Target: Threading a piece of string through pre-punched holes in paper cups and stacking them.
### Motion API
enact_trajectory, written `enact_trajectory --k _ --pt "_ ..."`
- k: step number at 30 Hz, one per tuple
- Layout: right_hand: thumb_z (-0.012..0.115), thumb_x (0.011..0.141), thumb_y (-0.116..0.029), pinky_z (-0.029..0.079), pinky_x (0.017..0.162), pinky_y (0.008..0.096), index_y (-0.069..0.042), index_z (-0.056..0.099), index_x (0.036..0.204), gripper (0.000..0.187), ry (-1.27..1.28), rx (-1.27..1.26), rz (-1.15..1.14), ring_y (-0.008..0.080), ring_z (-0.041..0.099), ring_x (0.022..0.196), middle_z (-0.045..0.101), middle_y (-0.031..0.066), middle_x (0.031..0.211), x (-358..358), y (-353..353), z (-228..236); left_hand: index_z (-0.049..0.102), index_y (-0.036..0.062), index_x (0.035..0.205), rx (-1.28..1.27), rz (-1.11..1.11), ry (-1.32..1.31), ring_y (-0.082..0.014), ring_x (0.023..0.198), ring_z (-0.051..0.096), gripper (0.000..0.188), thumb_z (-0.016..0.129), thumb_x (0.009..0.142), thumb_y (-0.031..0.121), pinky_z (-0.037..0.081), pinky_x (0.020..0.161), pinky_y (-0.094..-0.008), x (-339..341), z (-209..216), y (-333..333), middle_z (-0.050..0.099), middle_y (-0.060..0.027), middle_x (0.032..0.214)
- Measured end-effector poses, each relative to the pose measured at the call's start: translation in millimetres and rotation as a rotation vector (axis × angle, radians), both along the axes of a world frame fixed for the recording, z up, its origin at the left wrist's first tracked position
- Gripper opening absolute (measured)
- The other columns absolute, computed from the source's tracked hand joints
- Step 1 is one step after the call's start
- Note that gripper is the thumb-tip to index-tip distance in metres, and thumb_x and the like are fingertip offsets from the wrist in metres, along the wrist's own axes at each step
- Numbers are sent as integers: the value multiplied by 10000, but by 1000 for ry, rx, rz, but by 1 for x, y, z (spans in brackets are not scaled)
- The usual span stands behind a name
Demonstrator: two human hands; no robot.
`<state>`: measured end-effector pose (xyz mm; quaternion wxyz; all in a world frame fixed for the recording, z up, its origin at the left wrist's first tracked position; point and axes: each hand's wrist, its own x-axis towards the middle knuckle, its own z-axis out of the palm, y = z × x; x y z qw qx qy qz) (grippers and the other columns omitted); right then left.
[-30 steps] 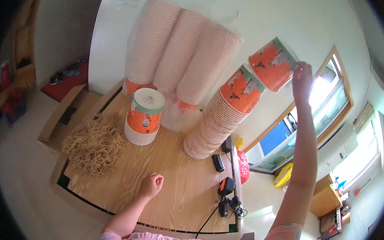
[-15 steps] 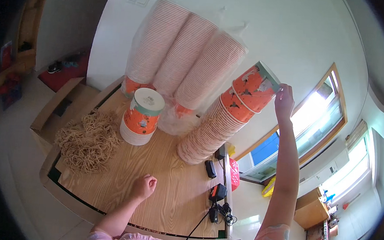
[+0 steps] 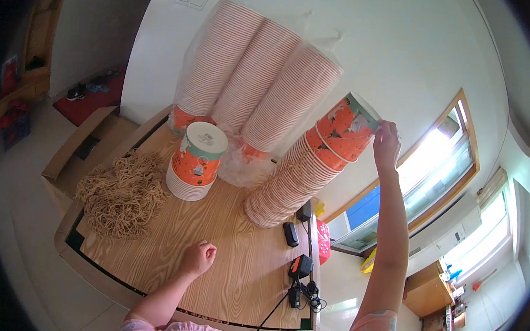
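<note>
Atop the tall cup stack, right hand fingers pinch its plastic sleeve.

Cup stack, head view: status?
Right hand gripping top cup of the leaning cup stack. Left hand loosely curled on table, empty. Bagged stacks close behind, short stack left.

The table is smooth, light wood-grain laminate. The stacked cups look like matt paper, some under glossy clear plastic wrap. The rubber bands look dull.
</note>
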<state>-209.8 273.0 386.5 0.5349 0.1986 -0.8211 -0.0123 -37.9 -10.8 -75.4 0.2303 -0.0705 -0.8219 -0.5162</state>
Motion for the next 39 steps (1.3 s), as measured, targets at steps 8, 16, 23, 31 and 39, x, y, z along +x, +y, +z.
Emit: enact_trajectory --k 8,16,23,31,39 --pt "507 859 -74 511 678 413 -128 572 1031 191 -19 14 -59 321 613 843 575 88 1024 0 0 -11 618 50 756 9 -2 -25 -254 626 598 56 635 763 104 466 557 -352 1 2 0 607 -99 709" --pt "473 852 -49 510 680 418 -116 566 1026 208 -59 11 -35 330 607 857 572 99 1037 -4 6 -24 618 55 742 7 9 12 -251 621 593 55 635 756 106 463 554 -354 1 2 0 600 -93 696" --pt "488 828 -15 512 682 397 -109 565 1032 238 -66 -10 -31 314 607 859 572 96 1027 -6 7 -32 613 58 737 2 12 27 -250 604 581 55 636 757 104 457 546 -356 -1 -2 1 588 -93 680" --pt "505 805 3 510 678 391 -98 574 1026 253 -17 -36 20 302 609 846 575 94 1002 -3 1 -38 611 55 744 12 -12 -45 -297 707 602 54 628 752 105 484 619 -393 -1 -1 3 610 -103 749" --pt "541 755 -14 501 765 416 -99 521 1119 373 -24 -128 0 315 555 989 520 111 1120 -3 -4 -59 609 53 746 -20 -12 -90 -298 702 606 54 626 756 103 484 605 -393 8 15 -2 611 -105 744"
